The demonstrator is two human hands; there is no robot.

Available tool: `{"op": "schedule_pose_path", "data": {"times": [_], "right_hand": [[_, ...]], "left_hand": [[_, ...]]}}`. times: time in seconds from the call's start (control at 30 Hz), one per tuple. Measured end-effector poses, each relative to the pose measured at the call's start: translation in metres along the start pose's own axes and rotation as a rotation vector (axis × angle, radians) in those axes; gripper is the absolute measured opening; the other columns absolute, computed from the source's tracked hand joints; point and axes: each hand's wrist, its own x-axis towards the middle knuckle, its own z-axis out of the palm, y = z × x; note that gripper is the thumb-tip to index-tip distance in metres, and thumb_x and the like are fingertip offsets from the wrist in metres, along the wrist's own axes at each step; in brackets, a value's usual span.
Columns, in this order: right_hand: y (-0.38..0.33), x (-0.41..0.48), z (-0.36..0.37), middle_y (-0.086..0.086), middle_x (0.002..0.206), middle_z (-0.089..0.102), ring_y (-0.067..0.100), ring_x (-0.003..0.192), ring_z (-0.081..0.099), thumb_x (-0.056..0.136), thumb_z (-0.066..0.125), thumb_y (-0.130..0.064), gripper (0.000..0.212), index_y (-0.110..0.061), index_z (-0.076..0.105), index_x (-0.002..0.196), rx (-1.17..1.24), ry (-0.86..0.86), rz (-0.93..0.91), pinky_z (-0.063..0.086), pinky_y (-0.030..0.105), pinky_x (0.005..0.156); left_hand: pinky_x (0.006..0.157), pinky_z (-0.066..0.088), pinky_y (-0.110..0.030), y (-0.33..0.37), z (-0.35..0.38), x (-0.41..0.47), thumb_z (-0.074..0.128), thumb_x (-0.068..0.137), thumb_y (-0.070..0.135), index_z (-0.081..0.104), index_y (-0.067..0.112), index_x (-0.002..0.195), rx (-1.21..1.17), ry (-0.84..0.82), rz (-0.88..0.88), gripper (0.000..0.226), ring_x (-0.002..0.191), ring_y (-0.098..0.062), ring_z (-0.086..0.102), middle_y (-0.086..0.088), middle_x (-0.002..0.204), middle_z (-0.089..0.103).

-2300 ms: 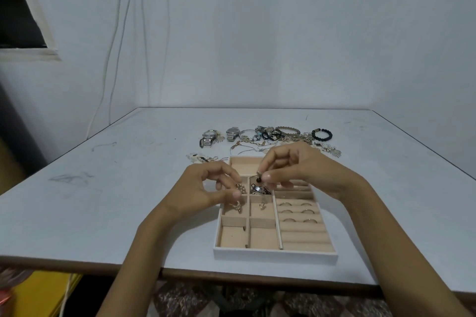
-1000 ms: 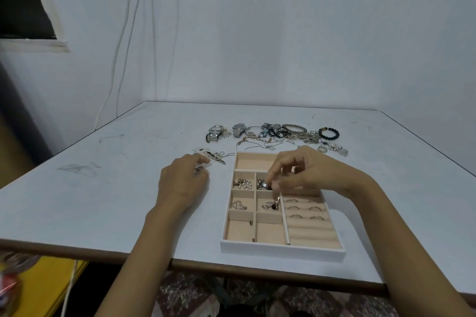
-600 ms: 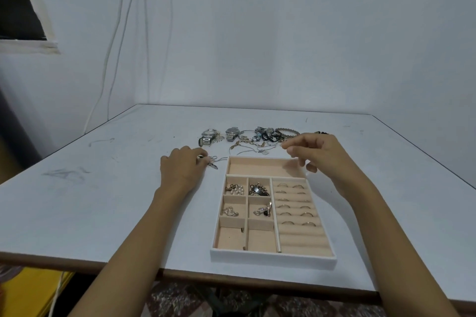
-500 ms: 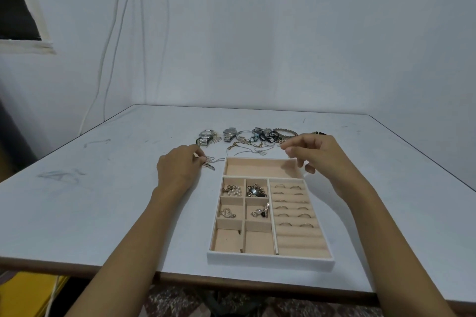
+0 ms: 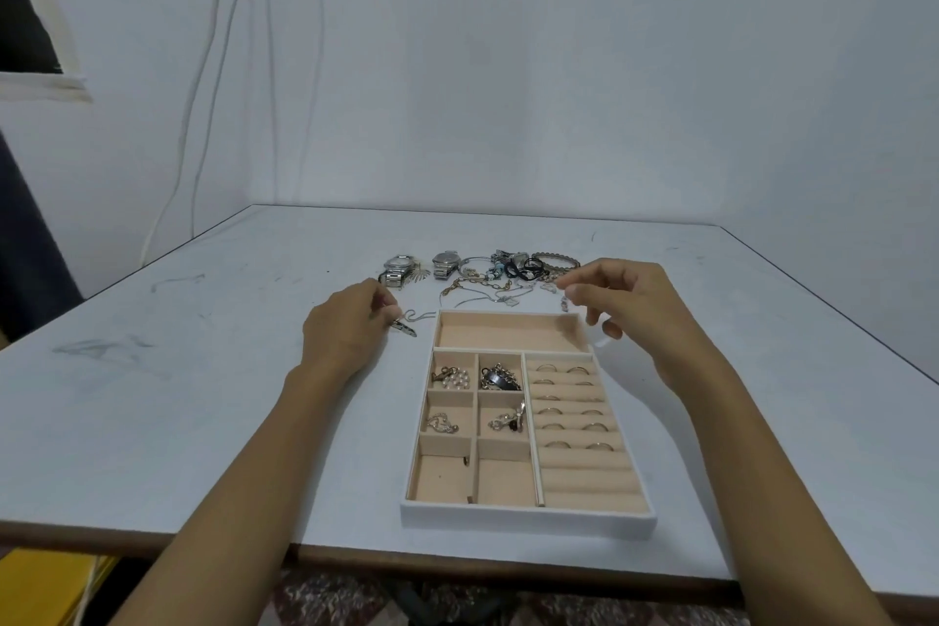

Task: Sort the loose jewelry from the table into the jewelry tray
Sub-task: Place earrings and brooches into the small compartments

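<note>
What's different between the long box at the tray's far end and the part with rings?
The long compartment is one smooth space with nothing in it; the ring section is split into padded rows with rings tucked in the farther ones. The long compartment spans the whole width of the tray; the ring section fills only the right side. Both share peach lining.

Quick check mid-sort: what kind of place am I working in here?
Probably a plain home room, not a shop: bare white wall with dangling cables, a scuffed white table, and a window corner at left.
</note>
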Motion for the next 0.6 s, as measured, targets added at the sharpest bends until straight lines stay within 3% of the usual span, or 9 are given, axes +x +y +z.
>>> {"op": "schedule_pose_path", "data": {"times": [0.13,0.23,0.3,0.4,0.5,0.57,0.6], "right_hand": [[0.0,0.007,-0.018,-0.001,0.069,0.063,0.011,0.053,0.049,0.085,0.063,-0.003,0.014,-0.01,0.073,0.091,0.167,0.201,0.017,0.034,0.017,0.045],[0.008,0.019,-0.036,0.002,0.073,0.061,0.014,0.051,0.047,0.085,0.061,-0.003,0.014,-0.012,0.071,0.09,0.17,0.341,0.085,0.032,0.019,0.043],[0.019,0.03,-0.043,0.003,0.076,0.062,0.016,0.052,0.047,0.085,0.061,-0.005,0.013,-0.013,0.071,0.089,0.065,0.314,0.15,0.032,0.021,0.046],[0.035,0.046,-0.046,0.005,0.078,0.063,0.017,0.055,0.047,0.083,0.063,-0.005,0.014,-0.016,0.07,0.084,-0.115,0.237,0.219,0.033,0.023,0.05],[0.051,0.059,-0.043,0.002,0.083,0.066,0.018,0.067,0.054,0.081,0.067,-0.01,0.016,-0.025,0.068,0.077,-0.318,0.2,0.225,0.043,0.027,0.064],[0.059,0.062,-0.037,0.002,0.091,0.067,0.021,0.085,0.06,0.078,0.073,-0.018,0.009,-0.025,0.07,0.083,-0.454,0.15,0.234,0.046,0.032,0.079],[0.062,0.062,-0.034,0.001,0.093,0.066,0.022,0.089,0.06,0.077,0.074,-0.021,0.011,-0.025,0.071,0.087,-0.529,0.138,0.243,0.045,0.032,0.08]], "left_hand": [[0.057,0.039,-0.025,-0.007,-0.004,0.003,0.057,0.093,0.029,0.067,0.027,0.093,-0.272,0.072,-0.039,0.01,0.075,-0.018,0.06,0.008,0.09,0.066],[0.06,0.043,-0.023,-0.007,-0.007,0.003,0.056,0.094,0.023,0.072,0.023,0.094,-0.335,0.171,0.01,0.016,0.076,-0.015,0.059,0.009,0.078,0.066],[0.062,0.047,-0.023,-0.007,-0.005,0.003,0.057,0.094,0.019,0.073,0.019,0.095,-0.359,0.181,0.039,0.016,0.072,-0.011,0.058,0.009,0.074,0.065],[0.064,0.043,-0.012,-0.01,-0.003,0.004,0.058,0.093,0.012,0.072,0.02,0.093,-0.36,0.152,0.085,0.016,0.073,-0.007,0.058,0.005,0.076,0.066],[0.072,0.044,-0.023,-0.008,-0.002,0.005,0.059,0.092,0.01,0.071,0.021,0.094,-0.385,0.152,0.132,0.016,0.081,-0.013,0.06,0.003,0.089,0.068],[0.075,0.043,-0.025,-0.006,-0.003,0.003,0.06,0.091,0.01,0.07,0.018,0.097,-0.36,0.171,0.172,0.014,0.082,-0.01,0.058,0.003,0.093,0.067],[0.074,0.043,-0.025,-0.005,-0.003,0.003,0.06,0.091,0.011,0.07,0.018,0.097,-0.347,0.181,0.192,0.014,0.081,-0.008,0.057,0.004,0.093,0.067]]}}
